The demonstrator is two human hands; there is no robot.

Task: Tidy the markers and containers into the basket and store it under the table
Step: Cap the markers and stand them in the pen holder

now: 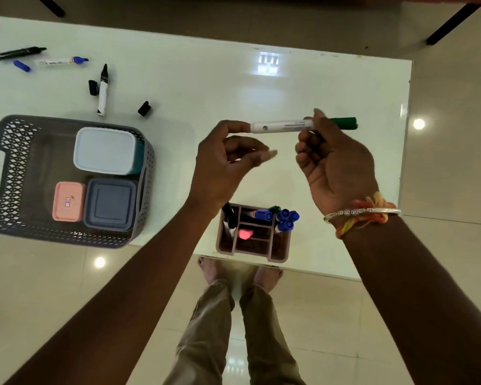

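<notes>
Above the white table (206, 79), my right hand (336, 165) pinches a capped green marker (283, 126) held level. My left hand (225, 162) touches the marker's white end with a fingertip, its other fingers loosely curled. Below my hands stands a brown divided organiser (278, 248) holding several blue, black and green markers. The grey lattice basket (9, 179) at the left holds three lidded containers: a white-lidded one (104, 150), a pink one (68, 201) and a grey-blue one (110, 204).
Loose at the table's far left lie a black marker (18, 53), a blue marker (61, 61), a blue cap (22, 66), an uncapped black-and-white marker (102, 91) and two black caps (93, 87) (144, 108). My legs and feet (233, 273) show below the near table edge.
</notes>
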